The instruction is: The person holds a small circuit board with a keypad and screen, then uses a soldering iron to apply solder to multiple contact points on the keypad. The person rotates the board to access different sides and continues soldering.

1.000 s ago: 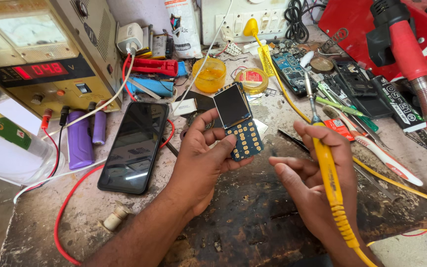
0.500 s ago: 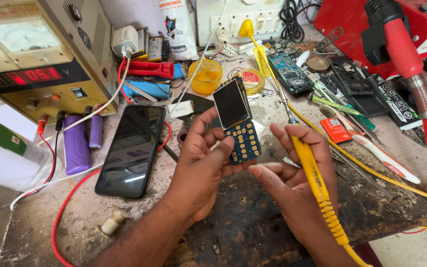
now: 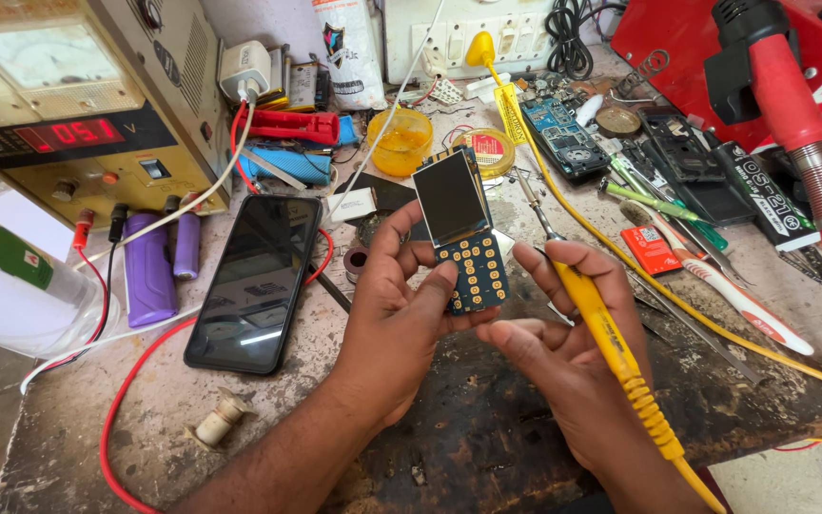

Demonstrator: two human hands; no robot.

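Left hand (image 3: 394,319) around flat keypad circuit board (image 3: 463,243), right hand (image 3: 577,357) gripping slim yellow soldering iron (image 3: 601,328)

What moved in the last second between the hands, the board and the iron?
The right hand brought the yellow soldering iron in toward the left, so its tip now stands close beside the phone board. The left hand tilted the board slightly more upright. The grips are unchanged: left on the board, right on the iron. The black smartphone stayed flat on the bench.
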